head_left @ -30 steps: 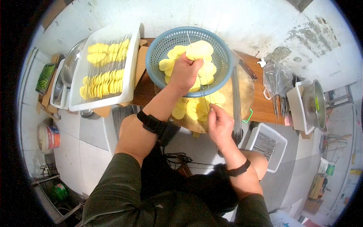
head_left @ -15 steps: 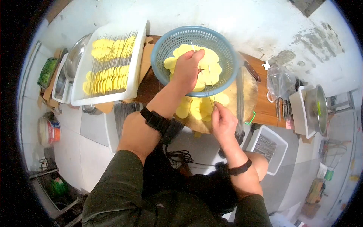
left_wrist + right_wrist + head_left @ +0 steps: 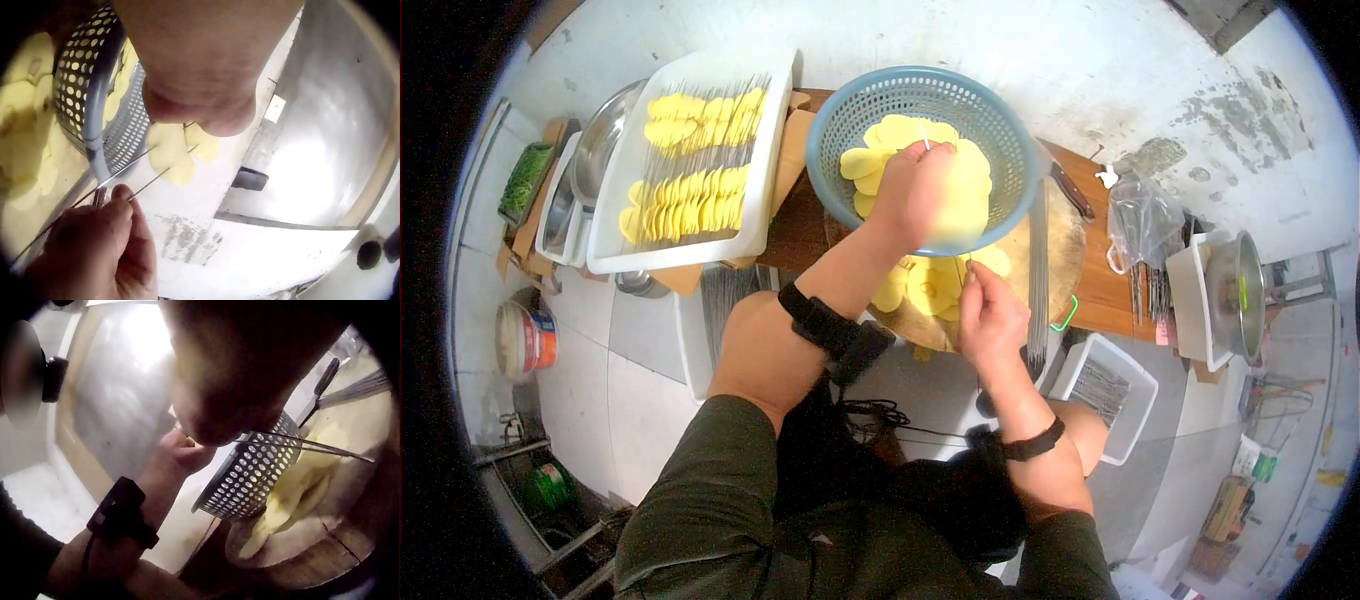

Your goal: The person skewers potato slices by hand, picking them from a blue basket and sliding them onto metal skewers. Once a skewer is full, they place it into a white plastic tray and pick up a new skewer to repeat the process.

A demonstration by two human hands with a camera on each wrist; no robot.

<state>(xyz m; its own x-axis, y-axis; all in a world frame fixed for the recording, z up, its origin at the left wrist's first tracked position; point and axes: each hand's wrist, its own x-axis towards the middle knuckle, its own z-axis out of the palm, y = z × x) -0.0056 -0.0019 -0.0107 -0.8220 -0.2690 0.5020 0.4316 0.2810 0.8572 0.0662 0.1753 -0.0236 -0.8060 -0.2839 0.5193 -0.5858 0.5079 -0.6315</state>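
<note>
My left hand is over the blue-grey colander, holding thin yellow slices that look like potato. Motion blurs the slices in the head view. Two thin metal skewers run into the held slices in the left wrist view. My right hand pinches the skewers near its thumb and fingertip, below the colander's near rim. More loose slices lie in the colander. Another pile of slices rests on the round wooden board in front of it.
At left, a white tray holds rows of skewered slices. A bundle of skewers and a knife lie right of the colander. A white bin of skewers stands lower right. Metal bowls sit farther right.
The held slices have gone from above my left hand to its right side, broad face towards the head camera. My right hand keeps its pinch on the skewers. The head view has shifted slightly.
</note>
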